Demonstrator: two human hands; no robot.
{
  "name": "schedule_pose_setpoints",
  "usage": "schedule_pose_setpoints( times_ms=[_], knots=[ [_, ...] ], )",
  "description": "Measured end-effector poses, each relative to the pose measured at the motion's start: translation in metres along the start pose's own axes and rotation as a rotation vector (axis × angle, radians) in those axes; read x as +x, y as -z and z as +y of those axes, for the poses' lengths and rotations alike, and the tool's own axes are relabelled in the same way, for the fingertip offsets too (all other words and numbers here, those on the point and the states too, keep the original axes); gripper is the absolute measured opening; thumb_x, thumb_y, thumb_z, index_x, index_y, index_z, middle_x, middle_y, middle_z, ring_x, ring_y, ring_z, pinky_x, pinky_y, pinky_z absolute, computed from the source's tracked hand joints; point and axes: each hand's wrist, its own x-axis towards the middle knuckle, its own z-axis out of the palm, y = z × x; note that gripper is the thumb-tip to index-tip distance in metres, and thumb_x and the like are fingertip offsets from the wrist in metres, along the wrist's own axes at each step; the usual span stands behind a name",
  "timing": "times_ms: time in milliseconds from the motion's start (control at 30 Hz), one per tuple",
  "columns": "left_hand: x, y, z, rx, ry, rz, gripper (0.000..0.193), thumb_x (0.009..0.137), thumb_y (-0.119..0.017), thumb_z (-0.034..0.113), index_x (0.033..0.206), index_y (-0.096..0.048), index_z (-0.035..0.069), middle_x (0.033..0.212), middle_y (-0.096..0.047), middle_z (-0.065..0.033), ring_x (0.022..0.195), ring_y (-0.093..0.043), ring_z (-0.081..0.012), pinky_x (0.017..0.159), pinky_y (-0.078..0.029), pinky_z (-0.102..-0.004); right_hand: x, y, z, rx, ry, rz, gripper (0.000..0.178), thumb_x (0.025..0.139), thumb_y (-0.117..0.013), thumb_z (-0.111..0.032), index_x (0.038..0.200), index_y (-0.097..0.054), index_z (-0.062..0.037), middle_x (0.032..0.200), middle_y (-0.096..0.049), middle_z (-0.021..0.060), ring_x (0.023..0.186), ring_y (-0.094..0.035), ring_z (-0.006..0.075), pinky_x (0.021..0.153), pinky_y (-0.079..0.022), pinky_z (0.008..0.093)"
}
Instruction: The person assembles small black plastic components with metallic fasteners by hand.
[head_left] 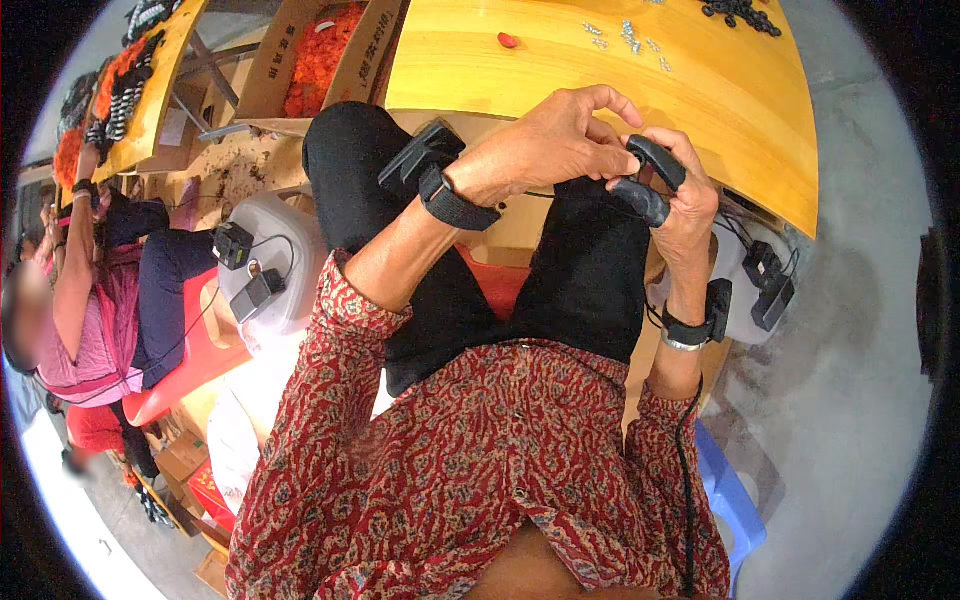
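Note:
My left hand point(560, 138) reaches over my lap by the table's near edge. Its thumb and a finger are pinched against my right hand, and whatever lies between those tips is too small to make out. In my right hand point(692, 200) is a black tool with two curved arms point(657, 162), like plier handles. One arm lies above the other with a gap between them; its working end is hidden by my fingers. On the yellow table point(480, 75) ahead are a small red piece point(507, 40), several small silvery pieces point(630, 38) and a pile of black ring-like pieces point(742, 14).
A cardboard box point(370, 55) holding orange-red pieces point(325, 60) stands left of the table. Another person point(95, 290) sits at the left by a second table point(165, 90). Pale containers point(275, 235) flank my knees. A blue stool point(730, 490) shows at lower right.

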Motion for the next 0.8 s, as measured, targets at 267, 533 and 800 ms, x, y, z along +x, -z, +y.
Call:
schedule_pose_setpoints(
  times_ms=[267, 533, 800],
  knots=[
    [0.003, 0.000, -0.004, -0.244, -0.033, -0.084, 0.035, 0.090, -0.059, 0.017, 0.118, -0.048, 0.001, 0.078, -0.060, -0.0002, 0.068, -0.055, -0.0072, 0.063, -0.045, -0.0192, -0.003, -0.001, 0.001, 0.143, -0.027, 0.119, 0.034, 0.070, -0.075, 0.001, 0.101, -0.060, 0.0047, 0.099, -0.057, 0.0044, 0.081, -0.059, 0.0113, 0.072, -0.050, 0.0233],
    [0.003, -0.002, -0.007, -0.297, -0.045, -0.146, 0.036, 0.090, -0.058, 0.015, 0.121, -0.045, 0.001, 0.083, -0.062, -0.0019, 0.070, -0.056, -0.0067, 0.063, -0.045, -0.0180, -0.004, 0.001, -0.010, 0.073, -0.059, 0.159, 0.037, 0.069, -0.075, 0.001, 0.102, -0.060, 0.0042, 0.100, -0.059, 0.0031, 0.083, -0.058, 0.0097, 0.074, -0.049, 0.0221],
    [0.004, -0.007, -0.009, -0.492, -0.014, -0.147, 0.039, 0.087, -0.062, 0.013, 0.121, -0.045, 0.001, 0.089, -0.062, -0.0058, 0.072, -0.056, -0.0082, 0.066, -0.048, -0.0202, 0.000, -0.001, -0.015, 0.175, -0.022, 0.201, 0.032, 0.067, -0.078, -0.005, 0.094, -0.062, 0.0007, 0.092, -0.057, 0.0003, 0.072, -0.052, 0.0077, 0.063, -0.043, 0.0202]
  ],
)
